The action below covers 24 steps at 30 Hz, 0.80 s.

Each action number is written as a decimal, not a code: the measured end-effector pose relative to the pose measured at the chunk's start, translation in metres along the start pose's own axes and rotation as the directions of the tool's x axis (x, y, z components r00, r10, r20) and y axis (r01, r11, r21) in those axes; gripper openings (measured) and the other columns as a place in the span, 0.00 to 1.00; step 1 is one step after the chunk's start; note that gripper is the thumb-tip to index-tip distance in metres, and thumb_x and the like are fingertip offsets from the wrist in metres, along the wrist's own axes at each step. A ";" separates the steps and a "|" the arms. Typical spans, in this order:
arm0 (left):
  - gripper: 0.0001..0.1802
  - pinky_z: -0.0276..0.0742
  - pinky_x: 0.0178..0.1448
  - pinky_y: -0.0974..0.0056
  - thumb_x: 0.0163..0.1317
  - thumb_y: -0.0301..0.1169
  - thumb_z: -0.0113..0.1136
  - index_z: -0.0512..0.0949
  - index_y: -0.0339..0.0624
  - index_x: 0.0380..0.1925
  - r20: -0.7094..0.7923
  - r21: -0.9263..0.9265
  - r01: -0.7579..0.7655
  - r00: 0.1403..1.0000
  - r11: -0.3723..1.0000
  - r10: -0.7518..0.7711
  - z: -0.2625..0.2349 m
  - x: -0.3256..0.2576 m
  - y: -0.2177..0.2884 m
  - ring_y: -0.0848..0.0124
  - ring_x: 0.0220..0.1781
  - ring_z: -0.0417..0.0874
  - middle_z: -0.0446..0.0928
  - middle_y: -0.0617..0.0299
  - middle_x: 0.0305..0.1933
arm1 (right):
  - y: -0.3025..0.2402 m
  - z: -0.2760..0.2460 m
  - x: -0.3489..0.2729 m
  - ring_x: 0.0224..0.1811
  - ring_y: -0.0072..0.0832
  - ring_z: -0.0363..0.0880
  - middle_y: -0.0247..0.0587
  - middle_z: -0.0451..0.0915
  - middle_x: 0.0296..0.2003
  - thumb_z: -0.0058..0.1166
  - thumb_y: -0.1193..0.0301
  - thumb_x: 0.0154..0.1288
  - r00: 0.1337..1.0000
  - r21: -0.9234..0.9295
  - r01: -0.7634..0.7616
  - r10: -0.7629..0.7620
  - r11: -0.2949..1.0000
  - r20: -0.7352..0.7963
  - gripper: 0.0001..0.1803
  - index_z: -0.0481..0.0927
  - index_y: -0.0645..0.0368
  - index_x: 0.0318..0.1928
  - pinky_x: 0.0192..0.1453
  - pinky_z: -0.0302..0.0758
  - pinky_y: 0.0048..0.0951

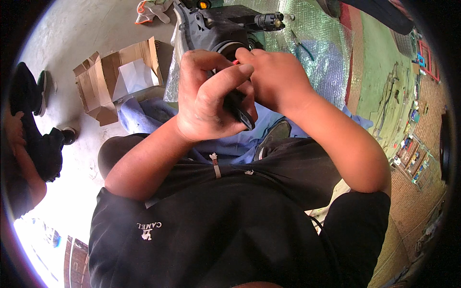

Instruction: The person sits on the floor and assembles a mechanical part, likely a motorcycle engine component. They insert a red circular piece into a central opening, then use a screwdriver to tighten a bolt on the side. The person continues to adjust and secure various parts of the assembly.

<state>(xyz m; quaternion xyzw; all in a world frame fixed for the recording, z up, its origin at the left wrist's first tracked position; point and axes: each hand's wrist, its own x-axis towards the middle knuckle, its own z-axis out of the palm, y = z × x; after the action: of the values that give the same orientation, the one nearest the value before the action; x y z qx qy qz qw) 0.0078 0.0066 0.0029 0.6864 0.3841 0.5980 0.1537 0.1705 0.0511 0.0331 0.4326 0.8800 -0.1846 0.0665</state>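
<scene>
Mid-fitting, centre frame: left hand [209, 98] clenched around black tool handle [237, 111], right hand [276, 79] pinching small red part [236, 62] against headlamp housing [225, 29]; next, presumably steady, fine alignment.

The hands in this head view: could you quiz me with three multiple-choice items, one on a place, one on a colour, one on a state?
1. Where is the cardboard box?
A. left of the hands, on the floor
B. on the lap
C. right of the hands

2. What colour is the tool in the left hand?
A. white
B. black
C. yellow

3. The box is
A. taped shut
B. crushed flat
C. open

Answers: 1 A, it lies on the grey floor at left. 2 B, its dark body shows below the fingers, with the right hand pressed close. 3 C, its flaps stand apart.
</scene>
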 end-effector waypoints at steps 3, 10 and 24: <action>0.42 0.73 0.38 0.62 0.29 0.20 0.69 0.75 0.48 0.55 -0.006 -0.011 0.000 1.000 1.000 0.000 0.000 0.000 -0.001 0.63 0.40 0.74 0.68 0.54 0.44 | -0.001 -0.001 -0.002 0.35 0.48 0.84 0.47 0.83 0.34 0.59 0.54 0.63 1.000 0.024 0.006 -0.006 1.000 -0.017 0.20 0.74 0.57 0.43 0.36 0.79 0.46; 0.42 0.71 0.40 0.61 0.29 0.21 0.70 0.75 0.48 0.55 -0.013 -0.038 -0.006 1.000 0.999 0.006 0.001 -0.001 -0.002 0.63 0.40 0.74 0.70 0.55 0.42 | -0.002 -0.001 0.001 0.34 0.48 0.85 0.48 0.83 0.30 0.60 0.54 0.63 0.999 0.063 -0.027 0.024 0.998 0.041 0.19 0.74 0.57 0.41 0.37 0.79 0.47; 0.42 0.72 0.38 0.63 0.29 0.21 0.70 0.74 0.47 0.55 -0.003 0.004 -0.013 1.000 1.000 0.013 -0.001 0.000 -0.001 0.63 0.39 0.74 0.69 0.54 0.42 | -0.007 0.007 0.001 0.32 0.50 0.85 0.51 0.83 0.26 0.58 0.53 0.63 0.996 0.156 -0.080 0.084 0.985 -0.017 0.20 0.75 0.59 0.37 0.36 0.79 0.48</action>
<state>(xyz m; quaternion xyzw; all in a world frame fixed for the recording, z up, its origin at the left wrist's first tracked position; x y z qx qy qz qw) 0.0066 0.0067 0.0025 0.6882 0.3811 0.5993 0.1479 0.1647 0.0450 0.0279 0.4745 0.8451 -0.2443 0.0298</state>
